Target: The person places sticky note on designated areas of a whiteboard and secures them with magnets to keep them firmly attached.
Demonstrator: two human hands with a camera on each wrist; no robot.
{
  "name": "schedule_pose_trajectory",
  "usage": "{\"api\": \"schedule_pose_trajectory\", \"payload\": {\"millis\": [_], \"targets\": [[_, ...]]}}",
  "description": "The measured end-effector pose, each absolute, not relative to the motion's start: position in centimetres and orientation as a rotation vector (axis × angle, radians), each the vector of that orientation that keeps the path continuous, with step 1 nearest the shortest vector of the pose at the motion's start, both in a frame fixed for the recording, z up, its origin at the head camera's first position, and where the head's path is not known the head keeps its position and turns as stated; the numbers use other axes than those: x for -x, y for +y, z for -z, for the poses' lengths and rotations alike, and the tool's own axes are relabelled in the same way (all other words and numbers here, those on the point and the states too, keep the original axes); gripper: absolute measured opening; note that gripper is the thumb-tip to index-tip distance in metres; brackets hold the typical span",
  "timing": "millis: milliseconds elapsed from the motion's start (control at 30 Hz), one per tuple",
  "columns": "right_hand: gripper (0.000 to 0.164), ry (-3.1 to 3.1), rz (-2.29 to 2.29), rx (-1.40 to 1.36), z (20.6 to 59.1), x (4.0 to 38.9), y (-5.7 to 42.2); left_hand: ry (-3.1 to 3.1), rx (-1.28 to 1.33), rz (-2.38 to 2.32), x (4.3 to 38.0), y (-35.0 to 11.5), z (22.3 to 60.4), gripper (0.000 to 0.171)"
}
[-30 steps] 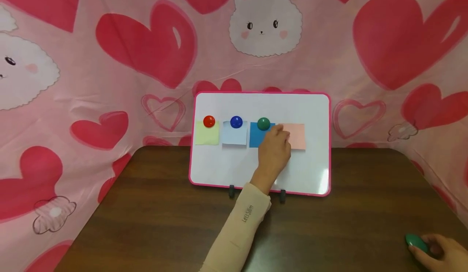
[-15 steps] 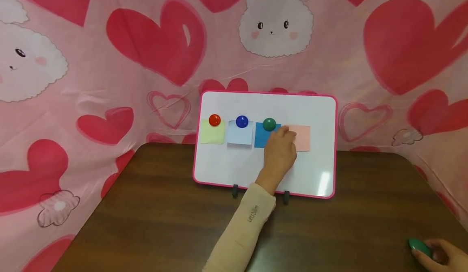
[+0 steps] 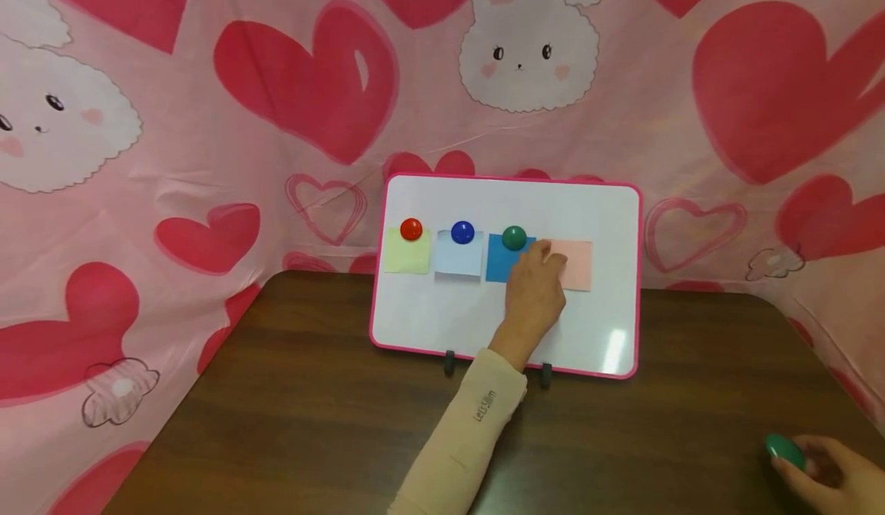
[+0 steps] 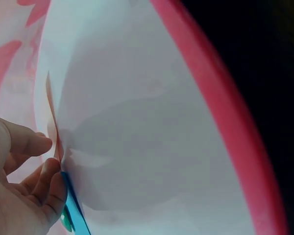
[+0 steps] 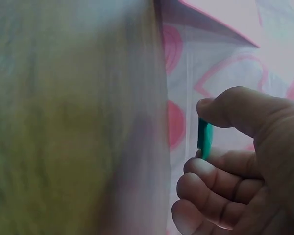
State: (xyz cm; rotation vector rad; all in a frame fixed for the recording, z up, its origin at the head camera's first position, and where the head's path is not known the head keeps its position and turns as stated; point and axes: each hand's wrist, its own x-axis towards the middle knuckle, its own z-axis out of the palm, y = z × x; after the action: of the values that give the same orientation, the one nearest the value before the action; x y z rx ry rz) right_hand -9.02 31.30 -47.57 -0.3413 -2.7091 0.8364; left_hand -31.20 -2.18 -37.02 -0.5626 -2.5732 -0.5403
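Note:
My left hand (image 3: pixel 535 288) reaches across to the whiteboard (image 3: pixel 442 315) and pinches the left edge of a pink sticky note (image 3: pixel 577 265). In the left wrist view the pink note (image 4: pixel 52 117) is seen edge-on between thumb and fingers, close against the board. Beside that hand, a blue sticky note (image 3: pixel 499 261) is partly covered by it, with a round green magnet (image 3: pixel 515 237) on its top edge. At the lower right, my right hand (image 3: pixel 840 473) holds another green magnet (image 3: pixel 785 451) between thumb and fingers; the right wrist view shows this magnet (image 5: pixel 204 138) from the side.
Further left on the board are a yellow-green note (image 3: pixel 407 257) under a red magnet (image 3: pixel 411 229) and a pale blue note (image 3: pixel 459 261) under a blue magnet (image 3: pixel 462 232). Black feet (image 3: pixel 449 363) support the board on the brown table (image 3: pixel 311 392). Behind hangs a pink heart-patterned cloth (image 3: pixel 429 115).
The head view has shifted, so the board appears further right. My left hand stays at the pink note's left edge. My right hand has risen slightly, still holding the green magnet.

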Motion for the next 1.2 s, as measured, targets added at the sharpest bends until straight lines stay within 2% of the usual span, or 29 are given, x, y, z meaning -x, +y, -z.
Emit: {"api": "schedule_pose_trajectory", "payload": {"millis": [600, 1200], "targets": [[0.044, -2.706, -0.591, 0.077, 40.7, 13.1, 28.1, -2.526, 0.551, 0.464, 31.2, -1.8, 37.8, 0.027], [0.046, -2.619, -0.694, -0.078, 38.6, 16.7, 23.9, -2.519, 0.520, 0.434, 30.9, -1.5, 37.7, 0.029]]}}
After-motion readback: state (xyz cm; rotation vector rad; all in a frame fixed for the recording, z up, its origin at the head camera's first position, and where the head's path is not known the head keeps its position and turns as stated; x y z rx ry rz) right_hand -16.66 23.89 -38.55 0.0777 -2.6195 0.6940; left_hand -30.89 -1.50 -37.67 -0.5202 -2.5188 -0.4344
